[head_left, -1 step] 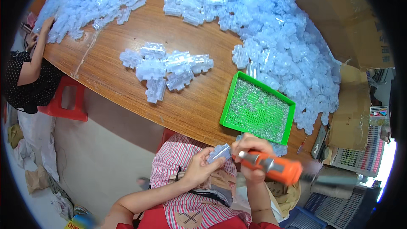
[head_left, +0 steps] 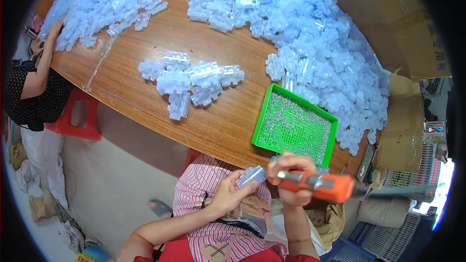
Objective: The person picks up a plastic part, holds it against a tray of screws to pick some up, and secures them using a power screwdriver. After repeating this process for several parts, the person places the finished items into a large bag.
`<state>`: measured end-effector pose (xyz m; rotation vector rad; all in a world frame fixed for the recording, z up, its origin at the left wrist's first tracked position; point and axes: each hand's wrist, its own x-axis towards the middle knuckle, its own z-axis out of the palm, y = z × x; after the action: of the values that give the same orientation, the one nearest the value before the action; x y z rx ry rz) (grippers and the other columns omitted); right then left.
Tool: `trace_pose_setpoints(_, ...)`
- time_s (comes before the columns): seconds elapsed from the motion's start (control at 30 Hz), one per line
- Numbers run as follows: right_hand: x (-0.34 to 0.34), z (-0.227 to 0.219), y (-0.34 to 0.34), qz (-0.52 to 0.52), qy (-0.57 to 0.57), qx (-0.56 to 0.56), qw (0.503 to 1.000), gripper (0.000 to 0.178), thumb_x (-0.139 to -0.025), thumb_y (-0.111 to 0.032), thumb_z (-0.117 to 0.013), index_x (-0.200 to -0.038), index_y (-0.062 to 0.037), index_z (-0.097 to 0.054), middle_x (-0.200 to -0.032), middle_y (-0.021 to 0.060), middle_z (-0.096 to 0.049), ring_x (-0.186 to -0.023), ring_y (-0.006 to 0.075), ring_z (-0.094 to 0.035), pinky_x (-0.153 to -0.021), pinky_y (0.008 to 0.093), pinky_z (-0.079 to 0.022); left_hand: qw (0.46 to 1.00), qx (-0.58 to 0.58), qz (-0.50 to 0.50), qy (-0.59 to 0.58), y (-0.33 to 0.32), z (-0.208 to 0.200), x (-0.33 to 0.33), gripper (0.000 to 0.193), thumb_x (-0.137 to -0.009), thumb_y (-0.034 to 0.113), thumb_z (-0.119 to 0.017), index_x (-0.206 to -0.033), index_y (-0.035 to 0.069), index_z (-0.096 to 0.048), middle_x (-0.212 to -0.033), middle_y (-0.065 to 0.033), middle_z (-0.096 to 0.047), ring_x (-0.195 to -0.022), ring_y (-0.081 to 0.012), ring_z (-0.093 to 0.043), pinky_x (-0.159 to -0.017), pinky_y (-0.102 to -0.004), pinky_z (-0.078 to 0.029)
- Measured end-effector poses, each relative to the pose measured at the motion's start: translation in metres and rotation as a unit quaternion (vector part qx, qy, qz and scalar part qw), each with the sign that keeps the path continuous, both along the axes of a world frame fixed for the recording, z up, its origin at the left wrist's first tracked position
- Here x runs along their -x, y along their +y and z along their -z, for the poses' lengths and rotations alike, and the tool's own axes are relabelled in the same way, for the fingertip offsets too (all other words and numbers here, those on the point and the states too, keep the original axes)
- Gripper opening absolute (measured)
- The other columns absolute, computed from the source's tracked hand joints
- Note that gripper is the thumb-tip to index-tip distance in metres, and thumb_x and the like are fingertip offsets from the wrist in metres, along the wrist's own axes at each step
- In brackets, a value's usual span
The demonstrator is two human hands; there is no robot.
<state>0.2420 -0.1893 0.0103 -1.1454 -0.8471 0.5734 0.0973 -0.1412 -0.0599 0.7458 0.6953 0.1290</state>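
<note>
On our side of the green tray (head_left: 262,116) of small metal parts (head_left: 275,123), our left hand (head_left: 228,195) pinches a notched clear plastic piece (head_left: 251,176) while our right hand (head_left: 290,165), closer to the tray, curls around an orange power screwdriver (head_left: 335,188).

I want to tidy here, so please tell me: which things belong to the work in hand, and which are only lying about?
In the work:
clear plastic piece in the left hand
orange power tool in the right hand
green tray with small metal parts
heaped clear pieces

Seemingly just lying about:
crumpled brown paper
blue crate
</note>
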Motion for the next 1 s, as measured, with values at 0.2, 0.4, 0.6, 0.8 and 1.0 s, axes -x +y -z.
trace_pose_setpoints(0.2,-0.037,-0.057,0.005,0.149,0.008,-0.05,0.987,0.068,-0.082,-0.061,-0.057,-0.105,0.0025,-0.049,-0.071,0.0071,-0.052,-0.057,0.0146,-0.054,-0.057,0.0318,-0.048,0.988,-0.132,0.061,-0.058,0.054,-0.042,0.009,0.034,-0.088,0.011,-0.064,-0.116,0.0,-0.048,-0.104,-0.0047,-0.062,-0.093,-0.0073,-0.058,-0.079,-0.0235,-0.049)
trace_pose_setpoints(0.4,-0.068,-0.053,0.017,0.249,-0.041,0.003,0.968,0.049,-0.091,-0.049,-0.051,-0.101,-0.0011,-0.051,-0.063,0.0042,-0.049,-0.056,0.0129,-0.049,-0.06,0.0308,-0.045,0.944,-0.309,0.087,-0.074,0.159,-0.038,-0.054,0.027,-0.093,0.022,-0.057,-0.111,0.003,-0.052,-0.1,-0.0007,-0.058,-0.09,-0.0066,-0.051,-0.08,-0.0237,-0.043)
trace_pose_setpoints(0.6,-0.067,-0.048,0.013,0.255,-0.036,-0.035,0.965,0.049,-0.089,-0.051,-0.052,-0.099,-0.0031,-0.051,-0.064,0.0043,-0.049,-0.056,0.0128,-0.048,-0.06,0.0311,-0.044,0.893,-0.406,0.121,-0.155,0.178,-0.001,-0.108,0.045,-0.094,0.032,-0.054,-0.125,0.0,-0.045,-0.147,-0.0216,-0.031,-0.14,-0.027,-0.021,-0.11,-0.0341,-0.022)
trace_pose_setpoints(0.8,-0.072,-0.043,0.001,0.273,-0.03,-0.024,0.961,0.051,-0.088,-0.053,-0.052,-0.098,-0.0036,-0.05,-0.06,0.0038,-0.048,-0.057,0.0137,-0.048,-0.061,0.031,-0.043,0.852,-0.522,0.033,-0.034,0.196,-0.003,-0.111,0.067,-0.093,0.025,-0.056,-0.144,-0.003,-0.023,-0.152,-0.0187,-0.02,-0.144,-0.0234,-0.007,-0.113,-0.0327,-0.012)
trace_pose_setpoints(1.0,-0.068,-0.045,-0.004,0.283,-0.045,-0.022,0.958,0.051,-0.088,-0.053,-0.053,-0.098,-0.0033,-0.049,-0.061,0.0045,-0.049,-0.056,0.0137,-0.048,-0.06,0.0302,-0.044,0.844,-0.534,-0.045,-0.033,0.231,0.006,-0.101,0.071,-0.091,0.038,-0.056,-0.142,-0.003,-0.028,-0.149,-0.0256,-0.022,-0.142,-0.0316,-0.012,-0.113,-0.0381,-0.016)
